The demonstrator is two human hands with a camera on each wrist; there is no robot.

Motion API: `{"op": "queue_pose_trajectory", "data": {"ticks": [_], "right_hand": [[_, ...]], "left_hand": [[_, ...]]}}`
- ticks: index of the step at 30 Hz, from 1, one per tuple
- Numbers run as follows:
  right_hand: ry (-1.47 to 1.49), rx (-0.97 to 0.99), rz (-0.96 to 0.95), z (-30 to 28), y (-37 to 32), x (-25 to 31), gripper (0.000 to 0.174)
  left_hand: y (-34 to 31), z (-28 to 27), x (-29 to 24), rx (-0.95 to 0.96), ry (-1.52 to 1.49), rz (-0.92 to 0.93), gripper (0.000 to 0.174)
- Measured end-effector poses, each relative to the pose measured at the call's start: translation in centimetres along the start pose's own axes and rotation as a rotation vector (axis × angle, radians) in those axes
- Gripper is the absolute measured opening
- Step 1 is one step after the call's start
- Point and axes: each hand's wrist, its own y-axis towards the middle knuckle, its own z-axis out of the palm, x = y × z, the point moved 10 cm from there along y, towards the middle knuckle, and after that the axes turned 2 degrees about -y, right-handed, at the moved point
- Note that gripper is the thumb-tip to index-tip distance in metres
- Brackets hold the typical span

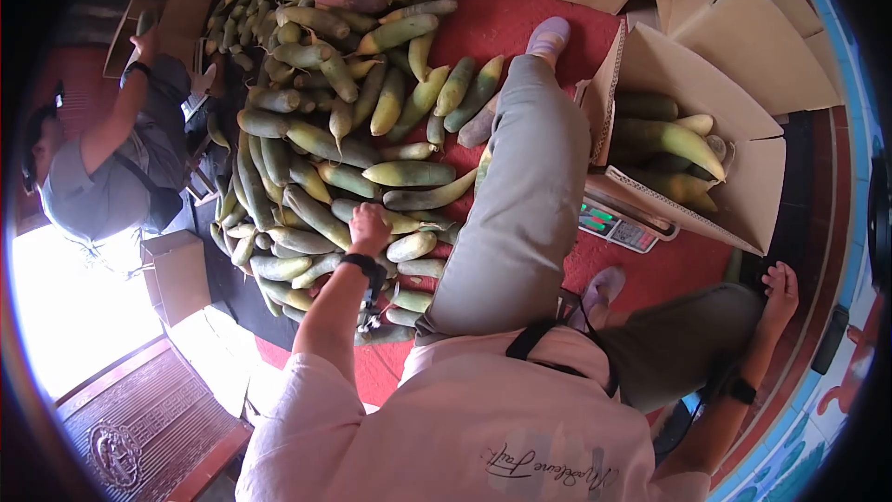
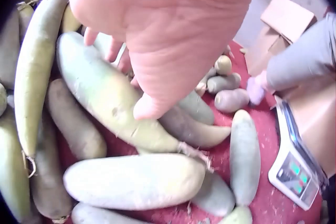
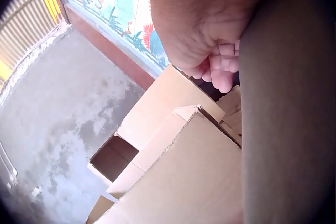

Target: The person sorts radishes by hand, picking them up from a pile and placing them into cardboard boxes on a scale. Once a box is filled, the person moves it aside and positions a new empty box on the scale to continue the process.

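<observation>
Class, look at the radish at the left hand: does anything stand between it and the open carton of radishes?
Yes. The person's left leg crosses the straight path from the radish to the carton. Nothing visible separates the left hand from the radish.

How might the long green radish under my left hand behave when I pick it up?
The green radish looks thick and smooth-skinned, so it should stay stiff. Its rounded sides suggest it could roll. The thin root at its tip may snap.
</observation>
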Motion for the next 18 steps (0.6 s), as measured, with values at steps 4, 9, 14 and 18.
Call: {"op": "queue_pose_trajectory", "data": {"ticks": [4,9,14,18], "right_hand": [[0.043,0.034,0.012,1.1,-1.3,2.4,0.026],[0.351,-0.017,0.184,0.9,-1.9,2.5,0.031],[0.719,-0.098,0.269,-0.7,-2.1,-0.5,0.021],[0.959,-0.133,0.301,-0.7,-2.4,-0.5,0.015]], "left_hand": [[-2.4,-0.2,-2.5,-0.131,0.11,0.203,0.044],[1.0,4.0,-1.5,0.128,0.128,0.239,0.052],[0.0,1.9,-3.7,0.098,0.309,0.172,0.056],[0.1,2.2,-4.2,0.057,0.391,0.243,0.055]]}}
